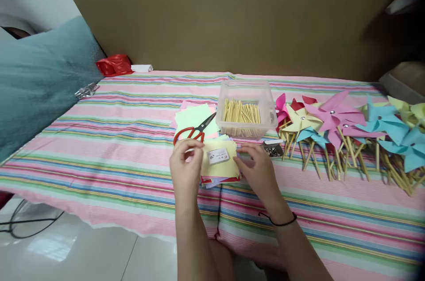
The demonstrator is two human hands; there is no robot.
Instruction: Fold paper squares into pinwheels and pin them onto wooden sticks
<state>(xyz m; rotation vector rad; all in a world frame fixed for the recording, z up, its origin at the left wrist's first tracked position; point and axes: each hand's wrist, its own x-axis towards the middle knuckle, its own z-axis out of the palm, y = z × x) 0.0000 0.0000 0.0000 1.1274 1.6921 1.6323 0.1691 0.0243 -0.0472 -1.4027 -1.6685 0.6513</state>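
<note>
Striped cloth [109, 141] covers the seat before a brown backrest [232, 28]. By the head view, with clock directions taken from the paper pile [221, 172], many finished-looking pinwheels [333, 112] lie heaped at three o'clock, each on its stick. Still flat and unfolded are the pile itself and the green sheets [193, 115] at eleven o'clock; plenty of loose sticks [241, 112] fill the clear tub [270, 108] at one, and a small box [272, 152] at about three holds shiny metal bits. So a good batch looks made, with much material unused. On the top yellow sheet [215, 170] rests a card [218, 156], covering its middle. The left hand [187, 163] pinches thumb and finger together by its left edge, the right hand [259, 170] has its fingertips at the right edge; whether either grips paper, I cannot tell. Scissors [200, 128] lie across the green sheets, partly behind the left hand. Farther off, at ten, sits a red bag [114, 65].
</note>
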